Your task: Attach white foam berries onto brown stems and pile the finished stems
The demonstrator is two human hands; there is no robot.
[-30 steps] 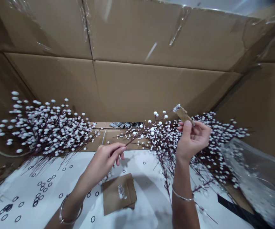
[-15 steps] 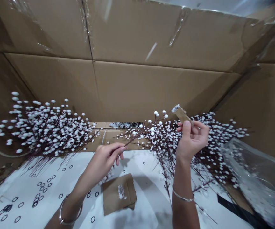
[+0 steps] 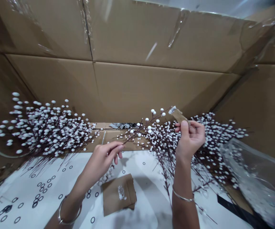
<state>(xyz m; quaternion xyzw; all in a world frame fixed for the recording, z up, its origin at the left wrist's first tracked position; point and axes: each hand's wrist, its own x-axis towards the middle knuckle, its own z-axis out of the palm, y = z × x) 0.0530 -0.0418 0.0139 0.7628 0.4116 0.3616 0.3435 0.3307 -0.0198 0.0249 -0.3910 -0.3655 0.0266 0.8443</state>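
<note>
One berry twig (image 3: 149, 128), pinched in the left hand (image 3: 107, 156), slants far and right toward the white-tipped cardboard strip (image 3: 179, 116) gripped by the right hand (image 3: 190, 140).

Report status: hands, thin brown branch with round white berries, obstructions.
Left hand pinching thin brown branch. Right hand holding torn brown cardboard strip, white-smeared tip near branch's end, contact unclear. White-berried branch pile close behind right hand.
</note>
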